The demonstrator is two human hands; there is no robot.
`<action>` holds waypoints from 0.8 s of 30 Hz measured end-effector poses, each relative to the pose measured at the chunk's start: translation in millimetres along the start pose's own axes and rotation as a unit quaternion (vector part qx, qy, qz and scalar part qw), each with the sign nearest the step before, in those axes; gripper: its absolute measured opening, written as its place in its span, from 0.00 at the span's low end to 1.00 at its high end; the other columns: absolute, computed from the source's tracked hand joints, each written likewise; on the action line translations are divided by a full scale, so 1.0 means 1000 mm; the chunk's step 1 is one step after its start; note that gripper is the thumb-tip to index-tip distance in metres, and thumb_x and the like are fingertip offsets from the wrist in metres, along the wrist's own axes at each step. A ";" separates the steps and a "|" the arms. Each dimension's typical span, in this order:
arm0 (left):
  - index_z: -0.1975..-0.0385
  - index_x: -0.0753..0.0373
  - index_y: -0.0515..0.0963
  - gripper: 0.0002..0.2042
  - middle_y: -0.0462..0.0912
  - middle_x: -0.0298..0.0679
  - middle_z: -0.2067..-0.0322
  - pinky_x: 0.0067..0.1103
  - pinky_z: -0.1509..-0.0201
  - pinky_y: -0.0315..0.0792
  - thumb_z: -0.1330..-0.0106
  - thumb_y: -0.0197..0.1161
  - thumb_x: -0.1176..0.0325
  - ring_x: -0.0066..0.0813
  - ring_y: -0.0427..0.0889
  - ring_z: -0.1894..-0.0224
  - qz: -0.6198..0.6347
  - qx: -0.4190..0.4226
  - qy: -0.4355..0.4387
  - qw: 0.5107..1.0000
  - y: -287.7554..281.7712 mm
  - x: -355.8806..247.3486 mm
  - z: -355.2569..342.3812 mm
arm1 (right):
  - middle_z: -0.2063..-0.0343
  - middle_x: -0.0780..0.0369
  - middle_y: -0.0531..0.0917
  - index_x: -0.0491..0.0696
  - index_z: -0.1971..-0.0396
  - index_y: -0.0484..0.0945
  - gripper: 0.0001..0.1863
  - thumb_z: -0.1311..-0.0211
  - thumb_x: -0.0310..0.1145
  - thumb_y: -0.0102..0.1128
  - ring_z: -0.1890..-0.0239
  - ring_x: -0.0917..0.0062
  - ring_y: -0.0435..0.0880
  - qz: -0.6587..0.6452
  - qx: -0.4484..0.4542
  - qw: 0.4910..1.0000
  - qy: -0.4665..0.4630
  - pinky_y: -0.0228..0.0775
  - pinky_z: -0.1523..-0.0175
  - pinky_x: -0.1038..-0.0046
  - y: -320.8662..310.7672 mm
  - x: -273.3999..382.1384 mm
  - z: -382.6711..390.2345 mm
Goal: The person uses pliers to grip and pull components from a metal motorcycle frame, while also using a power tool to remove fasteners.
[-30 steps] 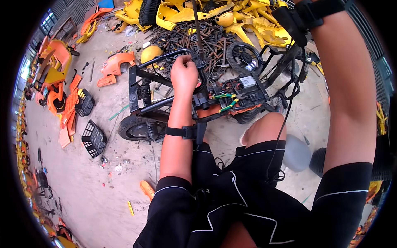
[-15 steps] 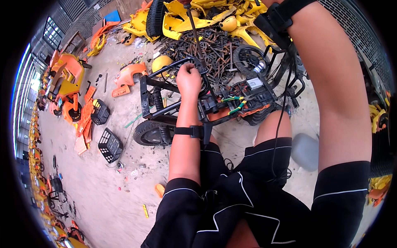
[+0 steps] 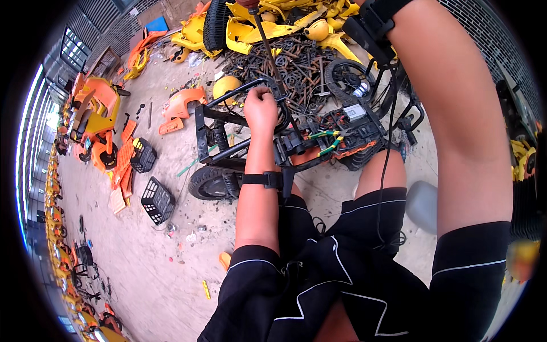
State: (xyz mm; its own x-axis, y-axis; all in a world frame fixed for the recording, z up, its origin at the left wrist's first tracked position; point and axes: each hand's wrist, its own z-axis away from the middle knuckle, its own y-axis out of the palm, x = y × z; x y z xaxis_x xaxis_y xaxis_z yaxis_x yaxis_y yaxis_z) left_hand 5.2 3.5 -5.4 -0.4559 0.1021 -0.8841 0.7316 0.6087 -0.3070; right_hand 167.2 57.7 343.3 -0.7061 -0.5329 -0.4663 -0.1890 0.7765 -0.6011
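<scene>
My left hand [image 3: 261, 108] is closed at a black scooter frame [image 3: 200, 134], fingers curled next to the upper tube; what they pinch is hidden. Just beyond it, a long thin metal shaft with a dark red handle [image 3: 248, 3] slants down to the frame, its lower end close to my fingers. My raised right forearm leaves the picture at the top, so that hand is out of sight. Pliers with green and yellow handles [image 3: 329, 149] lie on the frame's middle, near exposed wiring and a battery-like box with a pale label [image 3: 354, 113].
A heap of rusty metal parts [image 3: 302, 62] lies beyond the frame, with yellow body panels [image 3: 256, 31] behind. On the left are black baskets [image 3: 158, 200], orange panels [image 3: 185, 104] and an orange-yellow scooter body [image 3: 97, 108]. A grey rounded object [image 3: 421, 205] is by my right knee.
The view has shifted slightly. The shaft's red handle now shows more at the top edge, and my right forearm is a little further left. My left hand stays at the frame.
</scene>
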 end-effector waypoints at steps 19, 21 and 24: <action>0.60 0.66 0.84 0.11 0.88 0.46 0.67 0.29 0.56 0.77 0.36 0.59 0.69 0.38 0.86 0.65 0.003 0.018 -0.030 0.999 0.003 -0.007 0.000 | 0.62 0.51 0.88 0.43 0.57 0.79 0.15 0.43 0.31 0.67 0.54 0.57 0.87 -0.008 0.016 1.000 0.003 0.80 0.51 0.59 -0.014 0.010 -0.002; 0.60 0.66 0.84 0.11 0.88 0.49 0.65 0.31 0.54 0.78 0.36 0.58 0.69 0.43 0.87 0.63 0.011 0.022 -0.035 0.999 0.004 -0.007 0.001 | 0.61 0.51 0.88 0.43 0.57 0.79 0.15 0.43 0.31 0.67 0.54 0.57 0.87 -0.008 0.022 1.000 0.004 0.79 0.51 0.59 -0.013 0.010 -0.001; 0.60 0.66 0.84 0.11 0.88 0.49 0.65 0.31 0.54 0.78 0.36 0.58 0.69 0.43 0.87 0.63 0.011 0.018 -0.022 1.000 0.005 -0.003 0.001 | 0.61 0.52 0.88 0.43 0.57 0.79 0.15 0.43 0.31 0.67 0.55 0.57 0.88 -0.006 0.030 0.999 0.026 0.80 0.51 0.59 -0.007 0.004 -0.001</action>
State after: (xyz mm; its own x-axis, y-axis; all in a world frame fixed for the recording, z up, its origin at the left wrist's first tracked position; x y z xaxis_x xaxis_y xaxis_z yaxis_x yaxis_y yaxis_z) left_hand 10.7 6.0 -4.8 -0.4175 0.0797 -0.9052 0.7590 0.5783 -0.2992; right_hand 165.1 50.3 346.3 -0.7385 -0.5232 -0.4252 -0.1579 0.7474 -0.6454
